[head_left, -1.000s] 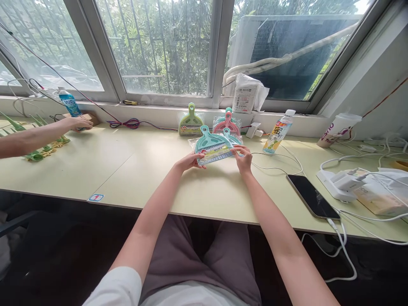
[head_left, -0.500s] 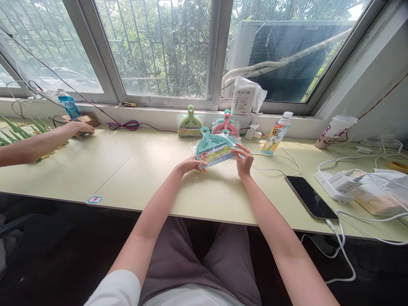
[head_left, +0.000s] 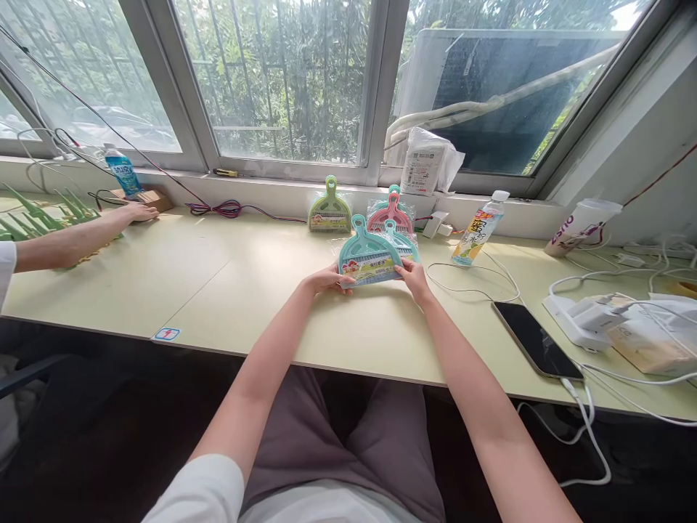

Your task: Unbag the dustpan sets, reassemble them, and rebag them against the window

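A teal dustpan set [head_left: 369, 254] in clear wrap, with a printed label, is held up in front of me over the table. My left hand [head_left: 329, 279] grips its lower left corner, and my right hand [head_left: 412, 278] pinches its lower right corner. Just behind it, partly hidden, another teal set [head_left: 404, 243] shows at the right. Farther back, a pink set [head_left: 390, 214] leans near the sill with a bit of teal above it. A green set [head_left: 329, 213] stands upright to the left of the pink one.
At right are a tilted juice bottle [head_left: 478, 229], a phone [head_left: 538, 340], a paper cup [head_left: 581, 228], a power strip [head_left: 582, 324] and white cables. Another person's arm [head_left: 70, 242] reaches toward a small box [head_left: 154, 200] at left, near a blue bottle [head_left: 123, 171] and green leaves [head_left: 41, 218].
The held teal set has turned more squarely toward me. My right hand has shifted from its upper right side to its lower corner. At left, the other person's hand has moved slightly left.
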`<state>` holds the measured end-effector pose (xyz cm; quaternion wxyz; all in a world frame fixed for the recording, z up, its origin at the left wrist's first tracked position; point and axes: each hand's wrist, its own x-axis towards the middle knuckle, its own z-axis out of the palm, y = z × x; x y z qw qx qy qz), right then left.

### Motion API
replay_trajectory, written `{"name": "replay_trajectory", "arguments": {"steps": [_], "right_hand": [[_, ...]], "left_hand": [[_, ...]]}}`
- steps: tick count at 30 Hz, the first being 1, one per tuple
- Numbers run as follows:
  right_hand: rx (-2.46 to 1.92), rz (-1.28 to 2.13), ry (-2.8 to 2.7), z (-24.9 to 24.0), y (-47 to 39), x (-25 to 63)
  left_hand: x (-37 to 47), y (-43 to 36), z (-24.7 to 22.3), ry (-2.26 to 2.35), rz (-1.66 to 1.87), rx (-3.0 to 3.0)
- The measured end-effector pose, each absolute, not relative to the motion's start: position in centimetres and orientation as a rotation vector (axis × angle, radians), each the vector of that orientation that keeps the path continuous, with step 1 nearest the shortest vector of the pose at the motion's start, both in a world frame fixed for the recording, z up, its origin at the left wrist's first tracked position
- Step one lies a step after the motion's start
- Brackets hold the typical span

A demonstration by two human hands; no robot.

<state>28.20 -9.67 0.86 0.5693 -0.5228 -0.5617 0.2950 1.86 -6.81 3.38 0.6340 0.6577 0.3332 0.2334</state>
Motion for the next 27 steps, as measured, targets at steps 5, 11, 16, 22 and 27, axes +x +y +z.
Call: {"name": "replay_trajectory", "arguments": {"steps": [5, 11, 16, 22, 27], "right_hand": [[-1.209, 0.768, -1.050, 0.6, -9.3, 28.5], [-1.239, 0.621, -1.043, 0.5, -9.3, 28.3], [-1.294, 0.436, -1.179, 0.3, -9.4, 27.5], [-1.234, 0.530, -1.260, 0.4, -9.8, 26.5], [-1.211, 0.647, -1.362, 0.3, -10.0, 26.5]], "left_hand": [[2.2, -7.1, 4.0, 0.723, 0.647, 1.479], [3.0, -6.5, 3.1, 0.744, 0.788, 1.545], [4.3, -5.3, 1.6, 0.975, 1.009, 1.488], [4.3, -4.4, 1.3, 1.036, 1.168, 1.413], [3.9, -4.3, 1.5, 1.081, 1.175, 1.479]]}}
